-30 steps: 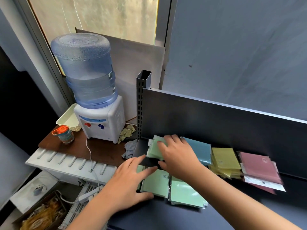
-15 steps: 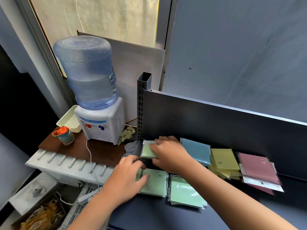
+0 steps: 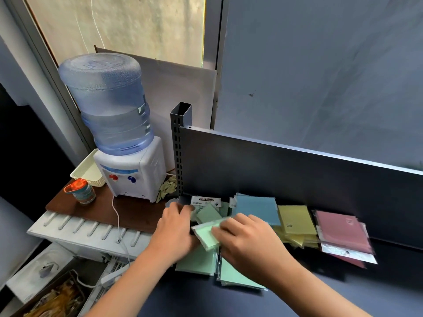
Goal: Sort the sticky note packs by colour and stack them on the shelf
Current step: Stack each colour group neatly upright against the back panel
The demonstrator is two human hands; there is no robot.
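Here, left hand (image 3: 175,227) curled on the green packs (image 3: 207,213) at the shelf (image 3: 297,291) corner, right hand (image 3: 247,243) pinching 1 tilted green pack (image 3: 206,236) above 2 flat ones; loose pinch, likely slip onto the blue pack (image 3: 256,209) beside.

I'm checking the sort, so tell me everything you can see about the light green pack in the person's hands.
The light green sticky note pack is a flat square pad in clear, glossy plastic wrap, slightly blurred. It is tilted, raised above the other green packs lying on the dark shelf. The right hand lies over its right part, fingers across the top face; the left hand is at its left edge, where contact is unclear. No print can be read on it.
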